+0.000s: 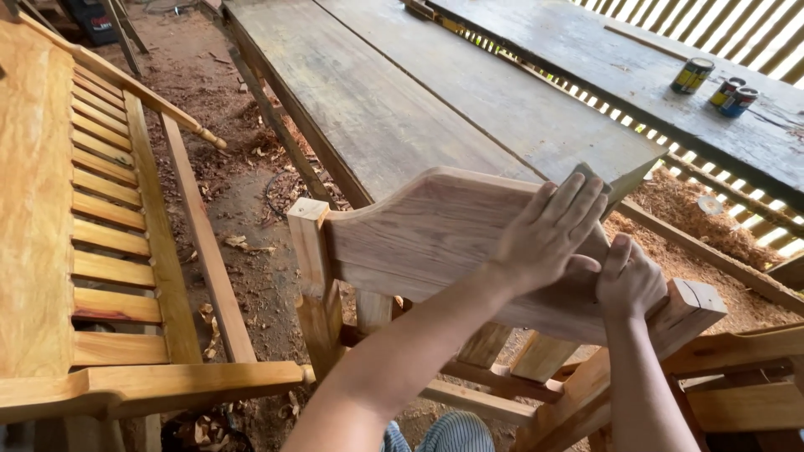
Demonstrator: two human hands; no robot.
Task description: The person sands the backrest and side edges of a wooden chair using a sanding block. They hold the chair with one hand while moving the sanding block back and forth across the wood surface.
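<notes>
A raw wooden chair back [419, 230], a curved plank between two square posts, lies tilted in front of me. My left hand [553, 230] presses flat on its right part, fingers spread over a grey sheet of sandpaper [586, 174] whose corner shows past my fingertips. My right hand [628, 280] sits just beside it, fingers curled against the plank near the right post [695, 310], thumb up. Whether it grips the plank's edge or the sandpaper is hidden.
A long grey plank workbench [402, 92] runs behind the chair. Three small cans [716, 84] stand on a second bench at the upper right. A slatted wooden bench [109, 226] lies at the left. Sawdust and shavings [695, 222] cover the dirt floor.
</notes>
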